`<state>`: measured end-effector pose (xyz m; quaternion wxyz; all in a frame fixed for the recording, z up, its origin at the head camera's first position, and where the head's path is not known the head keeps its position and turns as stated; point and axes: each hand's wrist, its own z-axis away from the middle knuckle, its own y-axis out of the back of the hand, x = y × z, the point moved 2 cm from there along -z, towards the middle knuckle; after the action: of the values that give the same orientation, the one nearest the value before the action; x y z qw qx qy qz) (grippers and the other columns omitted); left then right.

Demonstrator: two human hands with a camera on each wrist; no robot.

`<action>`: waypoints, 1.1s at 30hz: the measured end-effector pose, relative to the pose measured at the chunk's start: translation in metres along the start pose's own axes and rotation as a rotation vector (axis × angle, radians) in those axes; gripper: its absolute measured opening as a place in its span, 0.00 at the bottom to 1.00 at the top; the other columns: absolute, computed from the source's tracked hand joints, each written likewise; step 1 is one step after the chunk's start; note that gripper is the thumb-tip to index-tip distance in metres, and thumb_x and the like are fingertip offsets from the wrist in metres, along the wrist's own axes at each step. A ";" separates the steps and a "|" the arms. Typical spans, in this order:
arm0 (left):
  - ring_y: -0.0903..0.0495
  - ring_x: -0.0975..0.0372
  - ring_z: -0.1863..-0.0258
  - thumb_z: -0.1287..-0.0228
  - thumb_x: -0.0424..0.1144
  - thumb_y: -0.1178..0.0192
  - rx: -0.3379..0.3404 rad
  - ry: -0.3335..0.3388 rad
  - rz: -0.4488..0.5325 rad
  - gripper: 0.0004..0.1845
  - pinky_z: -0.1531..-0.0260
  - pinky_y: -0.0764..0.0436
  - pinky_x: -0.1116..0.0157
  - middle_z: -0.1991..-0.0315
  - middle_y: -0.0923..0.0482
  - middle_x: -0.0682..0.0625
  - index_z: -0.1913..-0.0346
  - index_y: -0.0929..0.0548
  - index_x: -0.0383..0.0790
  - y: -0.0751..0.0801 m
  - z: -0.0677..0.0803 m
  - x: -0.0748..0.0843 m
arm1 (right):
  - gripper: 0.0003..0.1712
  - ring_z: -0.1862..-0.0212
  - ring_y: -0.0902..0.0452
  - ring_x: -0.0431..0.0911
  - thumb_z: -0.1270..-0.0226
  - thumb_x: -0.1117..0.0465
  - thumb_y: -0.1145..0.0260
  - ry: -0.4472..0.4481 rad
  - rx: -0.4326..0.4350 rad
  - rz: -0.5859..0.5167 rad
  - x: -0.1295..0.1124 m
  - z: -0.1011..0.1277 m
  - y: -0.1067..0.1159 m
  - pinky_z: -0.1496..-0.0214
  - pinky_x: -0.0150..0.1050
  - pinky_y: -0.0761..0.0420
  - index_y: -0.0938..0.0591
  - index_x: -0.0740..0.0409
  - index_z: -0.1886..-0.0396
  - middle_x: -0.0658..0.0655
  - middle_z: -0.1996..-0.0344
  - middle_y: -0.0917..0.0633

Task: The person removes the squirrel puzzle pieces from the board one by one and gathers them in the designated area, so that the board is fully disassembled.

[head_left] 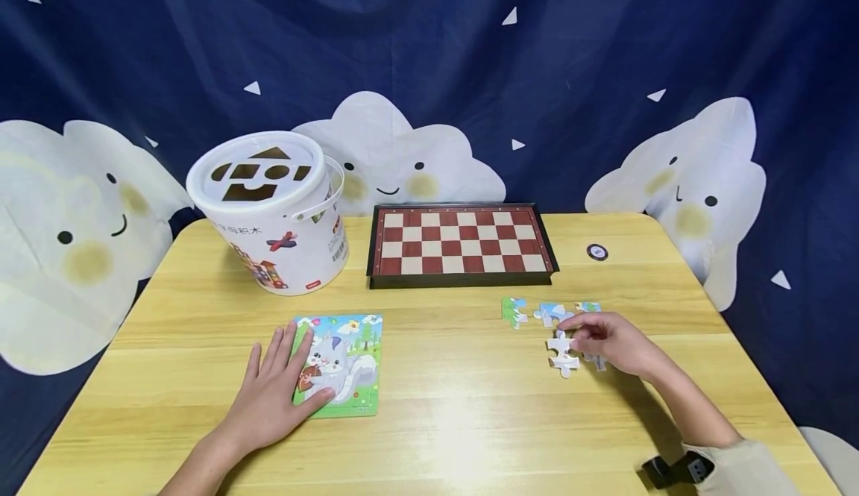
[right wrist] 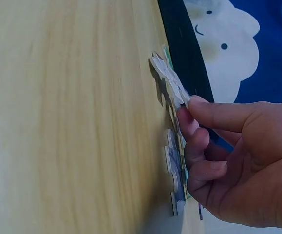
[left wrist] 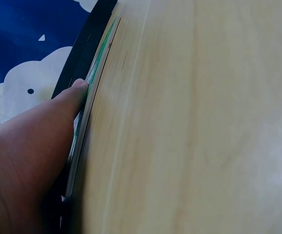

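My left hand (head_left: pixel 271 399) rests with spread, straight fingers on the left part of a squirrel picture puzzle (head_left: pixel 352 369). In the left wrist view its thumb lies along the puzzle's edge. Over on the right, my right hand (head_left: pixel 617 343) pinches a pale puzzle piece (head_left: pixel 564 354) between thumb and fingertips. The right wrist view shows that puzzle piece (right wrist: pixel 169 78) tilted, with its far end above the wood. Loose pieces lie around this hand: a green one (head_left: pixel 514 312), a blue one (head_left: pixel 552 312) and a grey one (head_left: pixel 596 362) partly hidden below the hand.
A red-and-white checkered board (head_left: pixel 463 242) in a black frame lies at the table's back middle. Left of it stands a white bucket (head_left: pixel 295 257) with shape holes in its lid. A small round chip (head_left: pixel 597 252) is at the back right. A blue cloud-patterned curtain (head_left: pixel 570 71) hangs behind.
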<state>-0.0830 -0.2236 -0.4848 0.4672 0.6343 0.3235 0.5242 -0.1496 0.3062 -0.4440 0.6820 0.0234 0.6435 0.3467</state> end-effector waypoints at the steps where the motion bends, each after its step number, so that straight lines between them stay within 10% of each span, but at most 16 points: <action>1: 0.60 0.38 0.21 0.34 0.68 0.41 0.004 -0.003 0.000 0.53 0.27 0.72 0.38 0.18 0.59 0.34 0.18 0.49 0.39 0.000 0.000 0.000 | 0.16 0.69 0.27 0.42 0.30 0.73 0.36 -0.002 0.008 0.010 0.000 0.000 0.000 0.70 0.33 0.26 0.18 0.71 0.44 0.58 0.66 0.19; 33: 0.58 0.39 0.21 0.37 0.69 0.39 0.020 0.005 0.019 0.55 0.26 0.70 0.40 0.19 0.57 0.35 0.19 0.45 0.39 0.002 0.000 0.001 | 0.11 0.66 0.27 0.46 0.28 0.66 0.34 0.079 -0.046 0.154 -0.050 -0.051 -0.041 0.66 0.33 0.26 0.15 0.65 0.49 0.52 0.66 0.18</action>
<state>-0.0832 -0.2236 -0.4826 0.4549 0.6407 0.3238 0.5271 -0.1735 0.2287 -0.4292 0.6278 0.0431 0.6581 0.4135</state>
